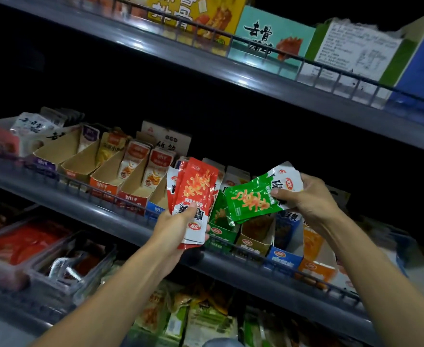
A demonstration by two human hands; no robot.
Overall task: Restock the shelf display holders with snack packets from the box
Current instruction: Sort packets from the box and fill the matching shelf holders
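Observation:
My left hand [178,227] grips a small stack of red snack packets [195,189] upright in front of the middle shelf. My right hand [306,199] pinches a bunch of green snack packets [253,199] by their white top edge, tilted above the green display holder [221,236]. A row of cardboard display holders lines the middle shelf [120,221]: orange and red ones [130,191] at the left stand partly filled, and a brown one [253,242], a blue one [283,259] and an orange one [316,267] sit at the right. The box is not in view.
A wire rail [306,274] runs along the front of the middle shelf. The upper shelf [256,78] carries large cartons. Clear trays of red packets [25,244] sit on the lower shelf at the left, and loose snack bags [200,316] fill the space below.

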